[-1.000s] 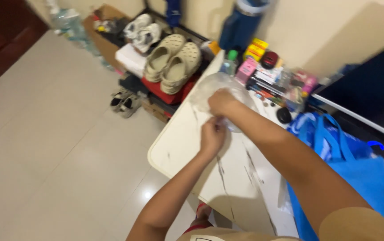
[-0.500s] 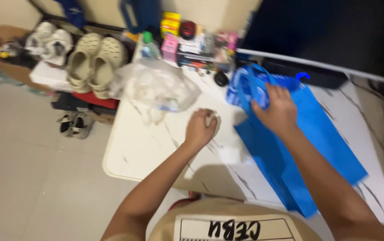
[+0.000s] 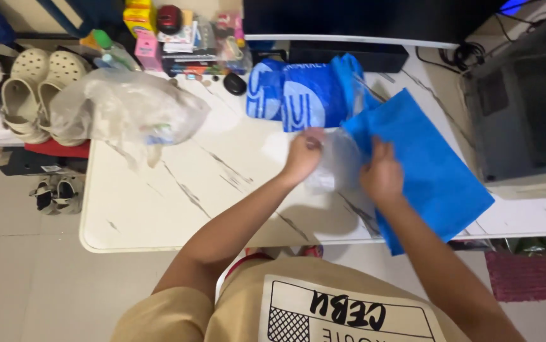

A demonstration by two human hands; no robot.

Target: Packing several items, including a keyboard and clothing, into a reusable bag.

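Hands met at centre frame over the white marble table (image 3: pixel 178 209). My left hand (image 3: pixel 302 154) pinched a thin clear plastic bag (image 3: pixel 333 166), fingers closed on its upper edge. My right hand (image 3: pixel 382 177) pressed flat, fingers together, on the blue tote bag (image 3: pixel 425 164) just beside it. Plastic looked light, limp, slippery; best gripped at the rim. Another crumpled clear bag (image 3: pixel 133 111) sat upper left.
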